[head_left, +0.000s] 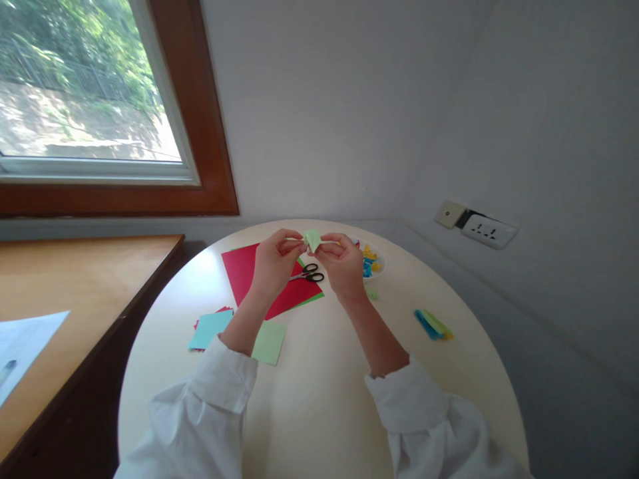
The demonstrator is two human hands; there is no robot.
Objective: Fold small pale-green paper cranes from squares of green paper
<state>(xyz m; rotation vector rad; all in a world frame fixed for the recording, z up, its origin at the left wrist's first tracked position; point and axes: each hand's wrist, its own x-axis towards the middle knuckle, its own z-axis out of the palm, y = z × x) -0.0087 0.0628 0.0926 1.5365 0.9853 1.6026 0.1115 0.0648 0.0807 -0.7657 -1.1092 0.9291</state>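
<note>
A small piece of folded light green paper (313, 239) is held up between both hands, above the far part of the round table. My left hand (276, 261) pinches its left side, fingers closed. On the other side my right hand (342, 263) pinches it as well. Below the hands, scissors (310, 273) with black handles lie on a red sheet (239, 269), their blades partly hidden by my left hand. A green sheet edge shows under the red one. Near my left forearm lies a light green paper square (269, 342).
Light blue squares (212, 328) sit over red ones at the left. Behind my right hand stands a white dish (382, 264) of colourful folded pieces. Blue, green and yellow strips (433, 324) lie at the right of the table (319, 426). A wooden desk (100, 279) is at the far left.
</note>
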